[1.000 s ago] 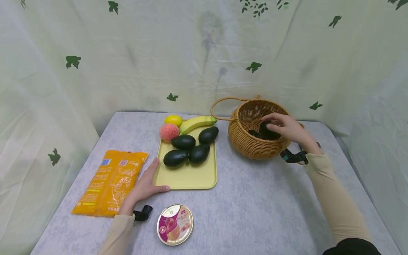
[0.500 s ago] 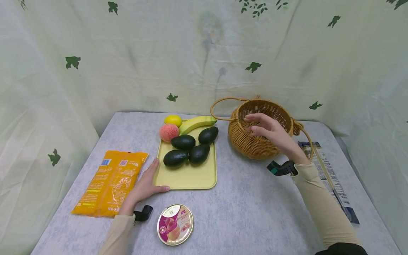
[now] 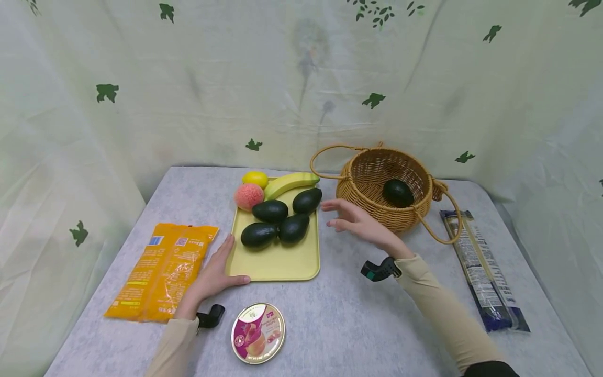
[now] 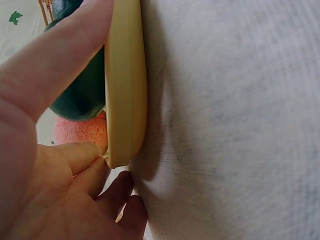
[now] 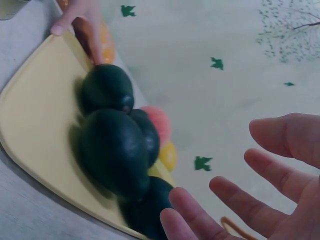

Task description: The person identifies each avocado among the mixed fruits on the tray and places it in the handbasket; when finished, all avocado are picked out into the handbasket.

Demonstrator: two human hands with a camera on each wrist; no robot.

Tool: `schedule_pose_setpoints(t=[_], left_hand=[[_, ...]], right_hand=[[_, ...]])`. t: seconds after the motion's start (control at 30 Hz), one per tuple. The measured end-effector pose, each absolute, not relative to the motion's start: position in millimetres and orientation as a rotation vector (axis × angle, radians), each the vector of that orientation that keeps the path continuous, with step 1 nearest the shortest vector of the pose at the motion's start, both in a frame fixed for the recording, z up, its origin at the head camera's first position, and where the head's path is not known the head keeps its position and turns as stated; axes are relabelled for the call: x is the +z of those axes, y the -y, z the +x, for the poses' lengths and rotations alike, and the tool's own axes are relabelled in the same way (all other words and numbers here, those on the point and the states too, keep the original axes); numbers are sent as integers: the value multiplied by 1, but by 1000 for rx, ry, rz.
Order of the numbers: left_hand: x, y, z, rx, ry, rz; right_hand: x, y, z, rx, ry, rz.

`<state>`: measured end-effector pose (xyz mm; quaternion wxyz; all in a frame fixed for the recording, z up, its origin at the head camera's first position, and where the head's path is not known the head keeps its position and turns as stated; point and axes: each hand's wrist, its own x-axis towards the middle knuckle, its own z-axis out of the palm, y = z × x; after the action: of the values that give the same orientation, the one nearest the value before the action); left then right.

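A pale yellow tray [image 3: 278, 267] carries several dark green avocados [image 3: 294, 228], a banana [image 3: 292, 183], a pink peach-like fruit [image 3: 248, 196] and a lemon [image 3: 255, 178]. My left hand [image 3: 216, 272] rests against the tray's front left corner, thumb along the front rim and fingers stretched along the left side. Between tray and basket my right hand [image 3: 355, 222] hovers with spread, relaxed fingers and nothing in them; the right wrist view shows its fingertips beside the avocados. One avocado [image 3: 398, 193] lies inside the round wicker basket [image 3: 372, 209].
An orange plastic bag [image 3: 162, 272] lies left of the tray, near the left forearm. A round tin [image 3: 258, 333] sits in front of the tray. At the right is a long dark packet [image 3: 485, 277], partly under the basket's handle [image 3: 443, 241]. Patterned curtains surround the table.
My right hand has let go of an avocado inside the basket and moved left and forward out of it, toward the tray. My left hand has stayed on the tray corner.
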<state>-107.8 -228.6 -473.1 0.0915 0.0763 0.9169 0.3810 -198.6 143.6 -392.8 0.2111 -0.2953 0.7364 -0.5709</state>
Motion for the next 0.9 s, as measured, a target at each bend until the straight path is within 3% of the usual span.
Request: schedule_pose_setpoints(t=[0.9], left_hand=[[-474,229,-109,1134,-2722,224]], right_hand=[[-446,-57,-211,-1216,-2462,-855]])
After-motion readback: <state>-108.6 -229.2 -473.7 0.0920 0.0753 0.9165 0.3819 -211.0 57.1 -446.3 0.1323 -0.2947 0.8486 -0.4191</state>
